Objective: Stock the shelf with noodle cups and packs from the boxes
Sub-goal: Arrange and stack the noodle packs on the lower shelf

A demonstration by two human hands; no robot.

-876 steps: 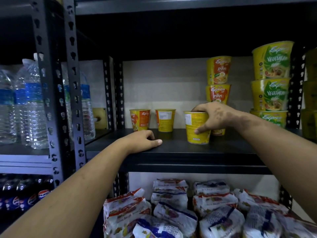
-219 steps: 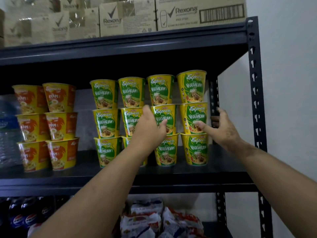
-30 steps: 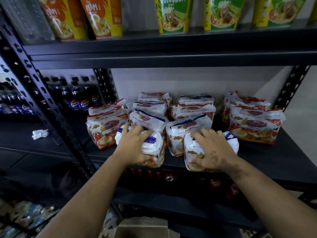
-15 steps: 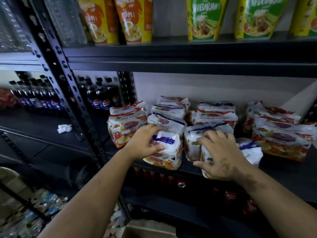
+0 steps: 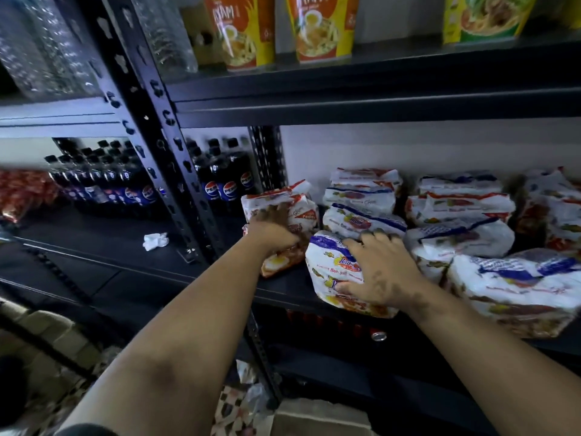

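White noodle packs lie stacked on the dark middle shelf [image 5: 289,286]. My left hand [image 5: 273,229] grips the red-trimmed noodle pack [image 5: 301,209] on the leftmost stack, fingers over its top. My right hand [image 5: 382,273] holds the blue-trimmed noodle pack [image 5: 330,272] at the shelf's front edge, with fingers draped over its top and thumb on its front. More packs [image 5: 465,240] fill the shelf to the right, and another blue-trimmed pack [image 5: 518,284] lies at the front right. Yellow noodle cups [image 5: 248,29] stand on the shelf above.
A perforated black upright [image 5: 163,146] separates this bay from the left one, which holds Pepsi bottles [image 5: 226,184] and a crumpled white paper [image 5: 155,240]. Water bottles [image 5: 163,33] stand at upper left. Cans [image 5: 379,335] sit below, and a cardboard box [image 5: 320,416] is on the floor.
My left hand left the blue-trimmed pack and moved left onto the red-trimmed stack. My right hand shifted left from the neighbouring pack onto that blue-trimmed pack. The view swung left.
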